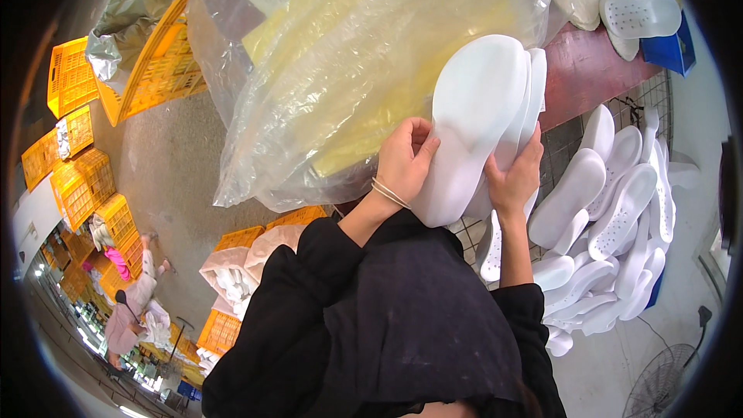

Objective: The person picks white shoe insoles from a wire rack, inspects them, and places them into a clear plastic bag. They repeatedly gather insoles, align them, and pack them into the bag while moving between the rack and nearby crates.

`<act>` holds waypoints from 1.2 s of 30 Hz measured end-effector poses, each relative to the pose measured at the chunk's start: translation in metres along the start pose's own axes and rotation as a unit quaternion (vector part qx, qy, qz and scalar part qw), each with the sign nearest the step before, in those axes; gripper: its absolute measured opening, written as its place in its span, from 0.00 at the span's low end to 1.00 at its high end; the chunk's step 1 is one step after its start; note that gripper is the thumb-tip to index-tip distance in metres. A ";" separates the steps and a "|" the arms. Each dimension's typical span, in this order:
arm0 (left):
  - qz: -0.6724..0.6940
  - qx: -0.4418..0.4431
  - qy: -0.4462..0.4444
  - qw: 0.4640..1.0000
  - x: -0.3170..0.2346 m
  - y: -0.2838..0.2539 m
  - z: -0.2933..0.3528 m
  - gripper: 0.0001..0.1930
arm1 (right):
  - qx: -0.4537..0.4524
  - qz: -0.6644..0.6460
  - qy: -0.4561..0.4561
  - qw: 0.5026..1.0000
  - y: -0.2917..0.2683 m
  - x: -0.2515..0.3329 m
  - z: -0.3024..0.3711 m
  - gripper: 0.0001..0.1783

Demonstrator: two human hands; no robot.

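Insoles, white ones all stacked up, were clamped between left hand and right hand, by the red bench's near edge.

At least 3 white shoe insoles sit close together in a bunch. The front 1 looks smooth, with wide, round toes and a thinner middle. They tilt in front of the big plastic bag's right side.
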State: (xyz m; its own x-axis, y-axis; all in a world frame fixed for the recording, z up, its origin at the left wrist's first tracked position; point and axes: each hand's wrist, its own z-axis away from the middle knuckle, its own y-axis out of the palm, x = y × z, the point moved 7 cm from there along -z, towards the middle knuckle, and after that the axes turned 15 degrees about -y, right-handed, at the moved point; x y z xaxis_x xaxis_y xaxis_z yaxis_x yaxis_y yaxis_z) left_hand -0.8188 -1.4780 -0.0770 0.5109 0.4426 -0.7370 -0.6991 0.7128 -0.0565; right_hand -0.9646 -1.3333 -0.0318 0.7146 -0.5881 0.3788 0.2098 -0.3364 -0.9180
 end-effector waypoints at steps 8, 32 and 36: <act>-0.076 0.001 0.005 0.997 -0.005 0.006 -0.001 0.09 | -0.006 0.008 -0.011 1.000 -0.001 0.003 0.000 0.53; -0.092 -0.007 -0.009 0.996 -0.005 0.005 -0.003 0.10 | -0.005 0.001 0.006 1.000 0.002 0.000 0.001 0.54; -0.050 -0.032 0.011 0.998 -0.007 0.002 -0.002 0.09 | -0.003 0.006 0.001 1.000 0.001 0.000 0.000 0.54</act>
State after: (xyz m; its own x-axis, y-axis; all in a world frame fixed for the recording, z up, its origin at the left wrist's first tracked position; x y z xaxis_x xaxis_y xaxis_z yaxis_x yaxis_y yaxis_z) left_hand -0.8250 -1.4809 -0.0732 0.5691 0.3583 -0.7401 -0.6757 0.7167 -0.1726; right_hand -0.9639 -1.3335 -0.0331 0.7163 -0.5929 0.3679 0.1971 -0.3338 -0.9218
